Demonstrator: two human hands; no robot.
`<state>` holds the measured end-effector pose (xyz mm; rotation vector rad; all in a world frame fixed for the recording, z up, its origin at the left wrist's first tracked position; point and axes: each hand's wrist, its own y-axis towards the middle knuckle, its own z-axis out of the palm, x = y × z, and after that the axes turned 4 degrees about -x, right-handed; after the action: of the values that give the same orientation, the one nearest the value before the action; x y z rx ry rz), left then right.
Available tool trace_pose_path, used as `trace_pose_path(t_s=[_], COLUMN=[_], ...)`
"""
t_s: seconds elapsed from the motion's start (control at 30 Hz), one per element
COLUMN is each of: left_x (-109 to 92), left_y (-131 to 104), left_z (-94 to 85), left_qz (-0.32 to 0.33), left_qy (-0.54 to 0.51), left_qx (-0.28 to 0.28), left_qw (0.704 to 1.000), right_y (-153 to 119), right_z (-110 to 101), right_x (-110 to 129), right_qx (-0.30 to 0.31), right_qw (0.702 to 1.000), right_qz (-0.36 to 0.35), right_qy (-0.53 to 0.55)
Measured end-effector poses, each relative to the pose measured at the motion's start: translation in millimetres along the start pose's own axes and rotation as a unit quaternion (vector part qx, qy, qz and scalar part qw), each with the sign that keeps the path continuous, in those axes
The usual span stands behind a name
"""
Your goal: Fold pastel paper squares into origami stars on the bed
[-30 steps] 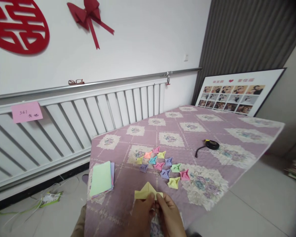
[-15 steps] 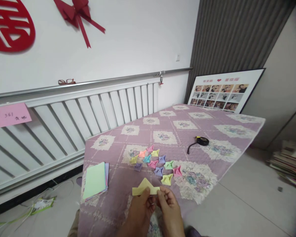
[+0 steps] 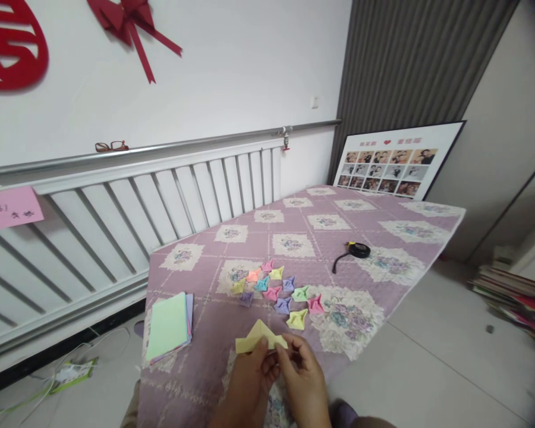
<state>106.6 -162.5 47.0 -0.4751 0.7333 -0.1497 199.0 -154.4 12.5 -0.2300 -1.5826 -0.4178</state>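
Note:
A partly folded yellow paper (image 3: 257,334), with a peaked middle and a strip along its lower edge, is held between both hands above the near side of the table. My left hand (image 3: 255,370) pinches it low at the centre, thumb on top. At its right end, my right hand (image 3: 299,364) grips the strip between thumb and fingers. Just beyond the hands lie several small folded paper boats in mixed colours, among them a yellow boat (image 3: 297,320), a pink boat (image 3: 315,304) and a purple boat (image 3: 283,305). The undersides of the fingers are partly hidden.
A stack of coloured paper (image 3: 167,327), green on top, lies at the table's left edge. A black tape measure (image 3: 359,250) rests farther back on the floral tablecloth (image 3: 205,327). Behind stand a white radiator (image 3: 169,202) and a photo board (image 3: 383,160).
The right hand has shifted inward and up along the strip, and the paper's right end now looks bent. The left hand keeps its pinch. The whole view has moved slightly.

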Motion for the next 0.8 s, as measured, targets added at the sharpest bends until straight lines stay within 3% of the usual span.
trace_pose_path(t_s=[0.27,0.5,0.8], left_x=[-2.2,-1.4,-1.1], left_y=[-5.0,-4.7,-5.9], left_z=[-1.9,-4.7,-2.2], left_qz=[0.011,0.016,0.011], left_qy=[-0.009,-0.010,-0.008], left_qx=[0.030,0.044,0.036], left_qw=[0.999,0.999,0.999], right_y=[-3.4,-2.3,-2.7], right_z=[-3.8,-5.8,-7.1], right_x=[9.8,9.7,7.3], right_qx=[0.010,0.033,0.015], right_qw=[1.000,0.997,0.991], right_qz=[0.005,-0.066,-0.133], right_qy=[0.025,-0.007,-0.029])
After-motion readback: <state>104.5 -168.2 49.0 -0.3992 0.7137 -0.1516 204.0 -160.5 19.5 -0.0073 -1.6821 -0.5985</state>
